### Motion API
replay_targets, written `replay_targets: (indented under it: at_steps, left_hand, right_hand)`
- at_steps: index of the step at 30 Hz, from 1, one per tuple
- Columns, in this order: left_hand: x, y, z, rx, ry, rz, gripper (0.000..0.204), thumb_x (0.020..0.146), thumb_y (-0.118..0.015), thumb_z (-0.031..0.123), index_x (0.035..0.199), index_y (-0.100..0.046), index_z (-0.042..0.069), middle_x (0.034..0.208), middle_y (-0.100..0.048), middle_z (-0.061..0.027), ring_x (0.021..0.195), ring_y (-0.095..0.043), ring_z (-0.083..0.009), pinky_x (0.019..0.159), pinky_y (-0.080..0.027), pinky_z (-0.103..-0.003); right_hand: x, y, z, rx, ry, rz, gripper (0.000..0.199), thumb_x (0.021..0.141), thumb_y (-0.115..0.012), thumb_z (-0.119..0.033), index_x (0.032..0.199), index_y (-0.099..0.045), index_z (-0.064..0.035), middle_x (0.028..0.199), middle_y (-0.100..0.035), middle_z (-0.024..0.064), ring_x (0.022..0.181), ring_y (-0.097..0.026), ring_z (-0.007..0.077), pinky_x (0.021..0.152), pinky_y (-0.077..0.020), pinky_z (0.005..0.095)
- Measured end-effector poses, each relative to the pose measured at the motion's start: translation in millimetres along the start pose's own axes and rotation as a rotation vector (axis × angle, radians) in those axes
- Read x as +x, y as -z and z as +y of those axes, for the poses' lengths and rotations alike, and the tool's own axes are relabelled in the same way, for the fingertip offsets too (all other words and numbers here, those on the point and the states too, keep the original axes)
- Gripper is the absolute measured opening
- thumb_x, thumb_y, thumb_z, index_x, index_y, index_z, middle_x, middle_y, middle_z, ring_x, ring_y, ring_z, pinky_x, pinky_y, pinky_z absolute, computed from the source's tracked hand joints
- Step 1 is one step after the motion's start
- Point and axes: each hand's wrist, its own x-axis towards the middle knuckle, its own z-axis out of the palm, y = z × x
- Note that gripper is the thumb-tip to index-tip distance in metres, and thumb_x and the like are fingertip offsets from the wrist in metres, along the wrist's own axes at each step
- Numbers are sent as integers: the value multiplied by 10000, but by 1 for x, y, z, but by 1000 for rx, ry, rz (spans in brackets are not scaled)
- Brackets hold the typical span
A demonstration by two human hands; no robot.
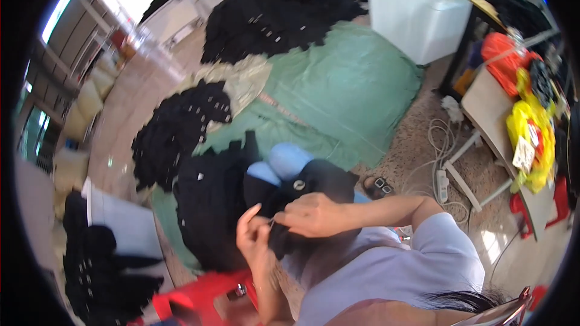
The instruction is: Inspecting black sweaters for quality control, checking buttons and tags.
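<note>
A black garment (pixel 314 184) lies across my lap over blue trousers (pixel 289 160). My left hand (pixel 254 235) pinches a fold of the black cloth from below. Touching it from the right, my right hand (pixel 311 214) grips the same fold, and a thin needle-like item between the fingers is too small to tell. Both hands meet over the garment's near edge.
Piles of black garments (pixel 181 133) lie on a green sheet (pixel 344 84) on the floor ahead. A white plastic tub (pixel 417 12) stands at the back. A table (pixel 489 108) with yellow and orange bags is at right, a power strip (pixel 442 184) beneath it. A red stool (pixel 199 299) sits near left.
</note>
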Motion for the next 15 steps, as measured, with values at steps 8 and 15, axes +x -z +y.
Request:
replay_targets:
  at_steps: [8,15]
  left_hand:
    - [-12,18,13,262,119,-460,152,711,-627,-117,791,-582,5,824,-592,-26,738,-547,-61,611,-439,-202]
    - [1,1,16,645,138,-535,1118,613,-856,131,1516,-198,132,1462,-404,-147,1031,-602,-254,865,-500,-328]
  right_hand:
    - [-10,19,-4,153,-50,-214,309,685,-741,-122,933,-561,-77,783,-561,66,674,-620,258,556,-482,382]
    - [-1,149,-8,168,-226,299,175,778,-656,-216,861,-625,-66,805,-652,88,694,-634,231,627,-509,335]
